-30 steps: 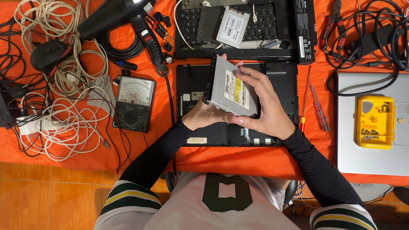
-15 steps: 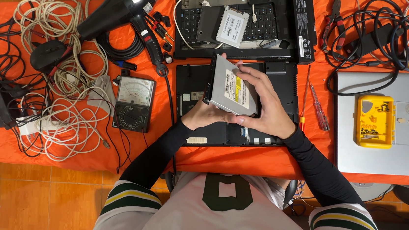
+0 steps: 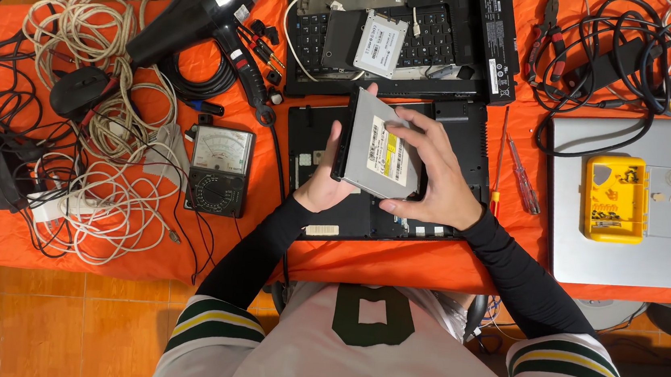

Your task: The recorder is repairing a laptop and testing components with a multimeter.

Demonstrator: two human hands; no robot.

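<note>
An orange cloth point(image 3: 394, 262) covers the work surface, and everything sits on it. Taking the opened black laptop base point(image 3: 467, 168) at its middle as landmark: to the right of that base lies a closed silver laptop point(image 3: 669, 258) with a yellow box point(image 3: 614, 198) on its lid. Beyond the base, at the far edge, rests a second dismantled black laptop point(image 3: 446, 36) carrying a small flat silver drive point(image 3: 380, 44). Left of the base lie a black hair dryer point(image 3: 192, 18), a tangle of white cables point(image 3: 107, 112), and a grey analog meter point(image 3: 219, 170) just beside the base. Two screwdrivers point(image 3: 515, 168) lie between the base and the silver laptop.

Directly over the base, both hands hold a slim optical drive point(image 3: 379, 148), tilted, label up. The left hand point(image 3: 324, 183) cups its left edge from below, thumb along the side; its other fingers are hidden. The right hand point(image 3: 433, 177) has fingers spread across the drive's top and right edge, pinching it with the thumb underneath.
</note>
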